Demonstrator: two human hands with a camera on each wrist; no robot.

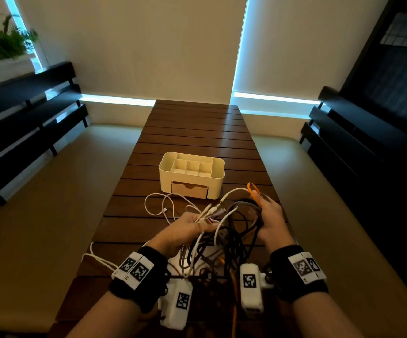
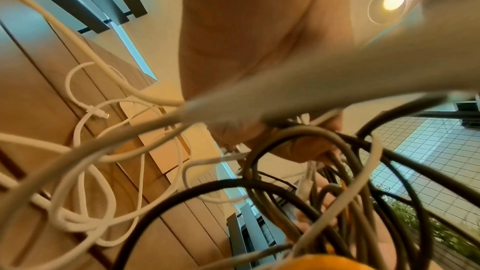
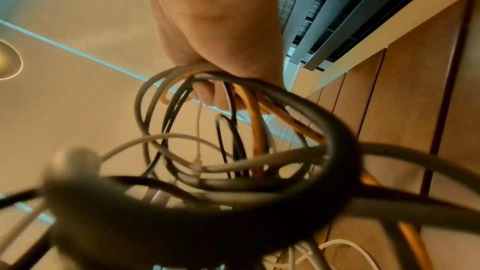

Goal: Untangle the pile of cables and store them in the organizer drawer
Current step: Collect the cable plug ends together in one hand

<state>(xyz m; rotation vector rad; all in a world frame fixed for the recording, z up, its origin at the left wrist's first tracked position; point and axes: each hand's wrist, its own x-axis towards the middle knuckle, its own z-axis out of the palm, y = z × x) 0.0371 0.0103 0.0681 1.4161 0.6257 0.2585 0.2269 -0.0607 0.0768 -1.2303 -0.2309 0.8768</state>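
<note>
Wrist cameras and marker bands sat lowest in the head view, and above them both hands had the tangle of cables lifted just off the slatted surface. Her left hand pinched a fan of white plug ends pointing away toward the organizer, whose drawer stood shut; the right hand was curled round dark loops and an orange cable. One white cable lay loose on the surface near the organizer. From the left wrist, limp white strands trailed over the slats while stiffer black and grey loops crowded the fingers. From the right wrist, fingers gripped the coils near their top, so the bundle hung downward with no single long axis. These looked light and floppy, likely to snag; taking one by its plug and drawing it out lengthwise seemed wisest.
</note>
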